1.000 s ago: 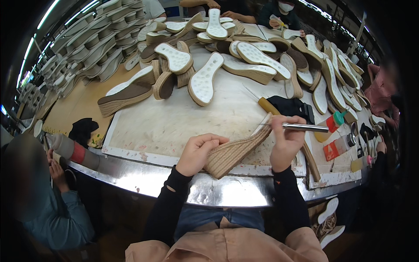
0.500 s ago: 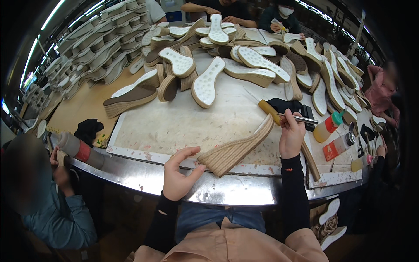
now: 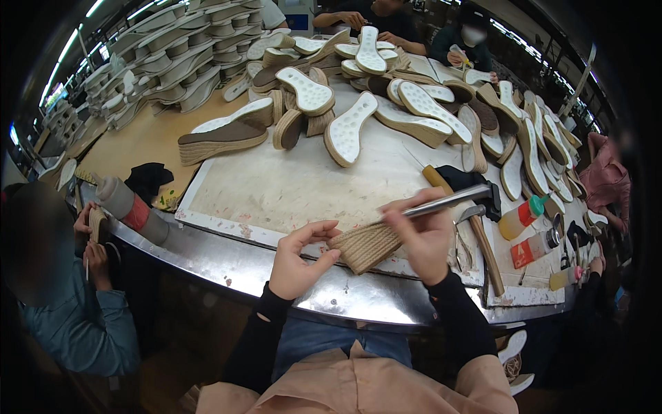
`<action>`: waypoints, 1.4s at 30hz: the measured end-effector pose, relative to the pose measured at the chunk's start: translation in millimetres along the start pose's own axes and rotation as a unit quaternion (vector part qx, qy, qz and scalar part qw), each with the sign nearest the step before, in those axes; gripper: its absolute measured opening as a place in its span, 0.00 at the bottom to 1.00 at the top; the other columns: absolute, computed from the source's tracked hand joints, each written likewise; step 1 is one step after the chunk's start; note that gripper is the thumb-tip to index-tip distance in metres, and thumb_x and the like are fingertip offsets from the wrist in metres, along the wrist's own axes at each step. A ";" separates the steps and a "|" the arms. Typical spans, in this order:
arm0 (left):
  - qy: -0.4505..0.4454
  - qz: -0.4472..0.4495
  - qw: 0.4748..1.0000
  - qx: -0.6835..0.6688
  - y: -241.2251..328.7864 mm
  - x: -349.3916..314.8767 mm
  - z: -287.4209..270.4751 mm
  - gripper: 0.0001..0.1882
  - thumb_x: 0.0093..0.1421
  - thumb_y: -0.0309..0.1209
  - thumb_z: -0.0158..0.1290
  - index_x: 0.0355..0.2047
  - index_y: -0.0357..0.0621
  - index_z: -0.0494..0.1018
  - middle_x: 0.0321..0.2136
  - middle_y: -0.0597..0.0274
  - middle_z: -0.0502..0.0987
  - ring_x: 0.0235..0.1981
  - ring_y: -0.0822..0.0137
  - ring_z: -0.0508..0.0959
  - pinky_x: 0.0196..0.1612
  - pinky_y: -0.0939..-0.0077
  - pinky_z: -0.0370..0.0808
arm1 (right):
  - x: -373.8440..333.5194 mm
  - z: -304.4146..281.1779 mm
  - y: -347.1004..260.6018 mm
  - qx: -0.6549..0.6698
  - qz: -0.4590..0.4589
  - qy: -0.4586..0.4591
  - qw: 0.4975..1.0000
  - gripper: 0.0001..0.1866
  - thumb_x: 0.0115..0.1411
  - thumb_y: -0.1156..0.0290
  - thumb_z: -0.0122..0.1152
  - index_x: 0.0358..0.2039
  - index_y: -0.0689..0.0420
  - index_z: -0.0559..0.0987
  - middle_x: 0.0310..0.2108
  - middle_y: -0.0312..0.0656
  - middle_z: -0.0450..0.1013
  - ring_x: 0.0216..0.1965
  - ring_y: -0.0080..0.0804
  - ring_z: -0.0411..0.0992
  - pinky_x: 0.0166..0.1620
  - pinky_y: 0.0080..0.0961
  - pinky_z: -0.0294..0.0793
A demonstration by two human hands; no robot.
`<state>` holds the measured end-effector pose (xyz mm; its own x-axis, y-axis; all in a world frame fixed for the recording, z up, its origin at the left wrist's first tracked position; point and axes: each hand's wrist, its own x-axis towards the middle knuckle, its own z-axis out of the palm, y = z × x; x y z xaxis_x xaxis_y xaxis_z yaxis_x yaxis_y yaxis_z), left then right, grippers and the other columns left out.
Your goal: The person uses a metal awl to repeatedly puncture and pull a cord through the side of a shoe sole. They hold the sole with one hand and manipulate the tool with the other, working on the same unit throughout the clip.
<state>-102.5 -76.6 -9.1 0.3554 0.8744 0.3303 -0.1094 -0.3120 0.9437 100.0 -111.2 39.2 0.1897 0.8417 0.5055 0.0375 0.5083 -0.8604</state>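
Note:
A wedge shoe sole [image 3: 367, 250] with braided tan sides is tilted over the near edge of the white work board [image 3: 265, 186]. My left hand [image 3: 301, 261] grips its thick heel end, fingers and thumb on either side. Over the other end of the sole is my right hand [image 3: 424, 238], closed around a slim silver metal tool [image 3: 445, 201] and blurred by motion. The tool's thin tip points left, close above the sole's upper edge; whether it touches cannot be made out. My right hand hides the sole's toe end.
A hammer [image 3: 488, 255] and a yellow-handled tool [image 3: 436, 176] lie to the right. Beyond them stand a green-capped bottle [image 3: 522, 217] and another squeeze bottle [image 3: 535, 248]. Wedge soles [image 3: 352, 131] are heaped at the back. A large grey bottle [image 3: 131, 210] leans left, near a co-worker's hands [image 3: 96, 259].
My right hand has moved left with the metal tool, from beside the toe end to over the sole. My left hand still holds the heel end. The view has shifted slightly.

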 end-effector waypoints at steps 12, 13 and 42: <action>-0.017 -0.072 0.995 -0.067 0.6 3.4 1.4 0.22 0.52 0.18 0.57 0.48 0.31 0.69 0.40 0.52 0.77 0.44 0.68 0.76 0.47 0.78 0.73 | -14.1 23.7 23.1 -0.037 -0.008 -0.114 0.993 0.15 0.56 0.86 0.56 0.37 0.60 0.60 0.31 0.47 0.72 0.39 0.32 0.74 0.43 0.25 0.73; -0.014 -0.076 0.994 -0.081 0.8 3.6 1.9 0.21 0.51 0.19 0.57 0.47 0.31 0.69 0.39 0.53 0.77 0.43 0.69 0.76 0.46 0.78 0.73 | -13.7 24.6 25.2 -0.030 -0.025 -0.108 0.993 0.14 0.55 0.85 0.57 0.36 0.61 0.62 0.31 0.46 0.73 0.38 0.31 0.75 0.41 0.23 0.74; -0.003 -0.141 0.984 -0.113 7.2 6.4 2.3 0.17 0.54 0.19 0.55 0.45 0.31 0.70 0.38 0.53 0.78 0.40 0.71 0.77 0.46 0.79 0.72 | -15.9 23.9 24.8 -0.051 -0.027 -0.101 0.993 0.15 0.54 0.88 0.58 0.33 0.60 0.61 0.28 0.47 0.72 0.39 0.36 0.75 0.43 0.27 0.74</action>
<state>-98.9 -74.1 -0.2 0.4059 0.9123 0.0549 -0.2081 0.0338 0.9775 74.5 -107.6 11.3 -0.0153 0.8384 0.5449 0.1437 0.5411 -0.8286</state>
